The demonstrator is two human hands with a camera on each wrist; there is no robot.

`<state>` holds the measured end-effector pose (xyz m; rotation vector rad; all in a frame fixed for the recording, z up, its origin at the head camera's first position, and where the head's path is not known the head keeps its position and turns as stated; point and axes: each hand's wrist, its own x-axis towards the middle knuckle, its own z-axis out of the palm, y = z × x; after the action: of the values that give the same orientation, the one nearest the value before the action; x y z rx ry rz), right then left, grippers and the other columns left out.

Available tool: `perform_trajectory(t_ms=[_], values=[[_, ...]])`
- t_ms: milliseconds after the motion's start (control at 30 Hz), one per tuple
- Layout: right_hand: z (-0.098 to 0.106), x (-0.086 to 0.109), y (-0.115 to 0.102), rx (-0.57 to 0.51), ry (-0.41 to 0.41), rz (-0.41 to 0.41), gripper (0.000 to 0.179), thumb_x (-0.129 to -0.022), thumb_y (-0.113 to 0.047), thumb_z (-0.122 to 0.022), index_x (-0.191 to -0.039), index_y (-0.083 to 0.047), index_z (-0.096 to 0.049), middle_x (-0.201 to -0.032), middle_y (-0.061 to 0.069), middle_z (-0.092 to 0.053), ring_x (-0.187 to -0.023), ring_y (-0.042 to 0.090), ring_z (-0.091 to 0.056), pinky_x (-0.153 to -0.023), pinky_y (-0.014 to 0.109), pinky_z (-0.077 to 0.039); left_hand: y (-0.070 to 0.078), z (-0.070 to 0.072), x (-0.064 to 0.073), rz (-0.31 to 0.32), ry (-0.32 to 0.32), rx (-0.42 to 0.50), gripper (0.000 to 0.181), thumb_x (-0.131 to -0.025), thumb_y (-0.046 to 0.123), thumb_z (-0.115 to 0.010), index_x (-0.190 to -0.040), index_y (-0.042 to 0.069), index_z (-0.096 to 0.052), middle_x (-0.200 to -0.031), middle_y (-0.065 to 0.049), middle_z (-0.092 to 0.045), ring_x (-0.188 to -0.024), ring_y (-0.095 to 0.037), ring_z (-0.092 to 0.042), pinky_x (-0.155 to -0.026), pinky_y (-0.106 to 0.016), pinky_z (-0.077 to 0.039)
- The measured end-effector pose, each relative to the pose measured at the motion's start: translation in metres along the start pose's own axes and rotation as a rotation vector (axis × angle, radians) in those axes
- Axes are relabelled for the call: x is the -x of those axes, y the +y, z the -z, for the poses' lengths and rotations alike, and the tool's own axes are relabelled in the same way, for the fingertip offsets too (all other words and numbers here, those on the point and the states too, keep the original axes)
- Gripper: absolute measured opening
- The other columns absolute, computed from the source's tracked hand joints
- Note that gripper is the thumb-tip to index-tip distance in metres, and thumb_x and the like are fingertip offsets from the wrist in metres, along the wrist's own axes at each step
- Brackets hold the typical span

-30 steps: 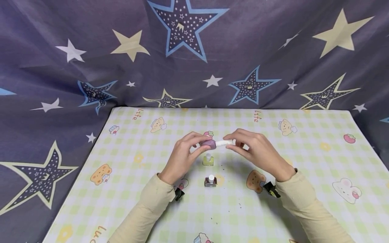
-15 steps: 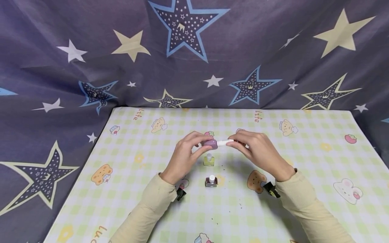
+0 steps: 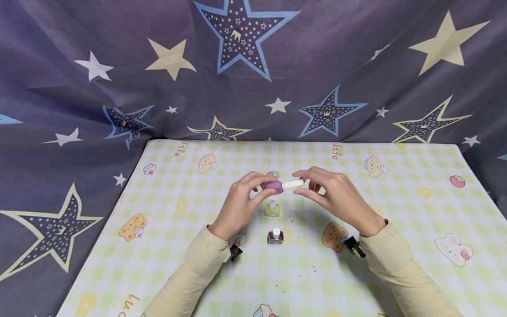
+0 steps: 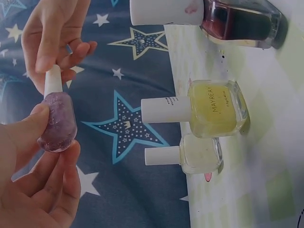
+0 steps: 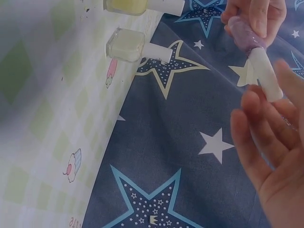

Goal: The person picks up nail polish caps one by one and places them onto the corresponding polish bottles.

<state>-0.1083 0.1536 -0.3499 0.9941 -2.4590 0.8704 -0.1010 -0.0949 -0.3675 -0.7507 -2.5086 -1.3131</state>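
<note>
A purple nail polish bottle (image 3: 273,187) with a long white cap (image 3: 293,184) is held sideways above the table. My left hand (image 3: 242,200) pinches its glass body between thumb and fingers. Around the cap's end, my right hand (image 3: 336,193) has its thumb and fingers spread, with a gap between them and the cap in the head view. Beneath stand a yellow nail polish bottle (image 4: 216,108) and a dark red one (image 4: 240,23), both white-capped and upright. A pale, nearly clear bottle (image 5: 126,45) stands beyond the yellow one, hidden in the head view.
A checked tablecloth (image 3: 190,251) printed with cartoon figures covers the table. Small dark specks lie on it right of the bottles. A dark star-patterned curtain (image 3: 130,88) hangs behind and to the sides of the table.
My right fingers closed on the white cap half a second ago and now have spread away from it. The cap end has tipped slightly upward. My left hand keeps its grip on the purple nail polish bottle.
</note>
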Motion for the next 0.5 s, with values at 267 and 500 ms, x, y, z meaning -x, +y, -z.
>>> perform_trajectory(t_ms=[267,500], values=[[-0.0015,-0.0007,0.0027,0.015,0.009,0.066,0.021,-0.088,-0.012,-0.075,-0.108,-0.017,-0.074,-0.088,-0.009,-0.067,-0.066,0.000,-0.054,-0.057,0.024,-0.049,-0.0003,-0.0005,-0.0009,0.033,-0.032,0.010,0.028,-0.094,0.026,-0.067,-0.117,0.012,-0.072,-0.110,0.004,-0.069,-0.090,-0.008,-0.061,-0.080,-0.032,-0.052],[-0.0005,0.0006,0.0030,0.063,0.017,0.092,0.015,-0.091,-0.018,-0.072,-0.106,-0.017,-0.074,-0.083,-0.010,-0.062,-0.061,0.000,-0.047,-0.053,0.021,-0.043,0.0002,-0.0012,-0.0004,0.026,-0.041,-0.001,0.027,-0.093,0.023,-0.069,-0.117,0.012,-0.071,-0.106,0.003,-0.068,-0.086,-0.009,-0.058,-0.077,-0.031,-0.051]])
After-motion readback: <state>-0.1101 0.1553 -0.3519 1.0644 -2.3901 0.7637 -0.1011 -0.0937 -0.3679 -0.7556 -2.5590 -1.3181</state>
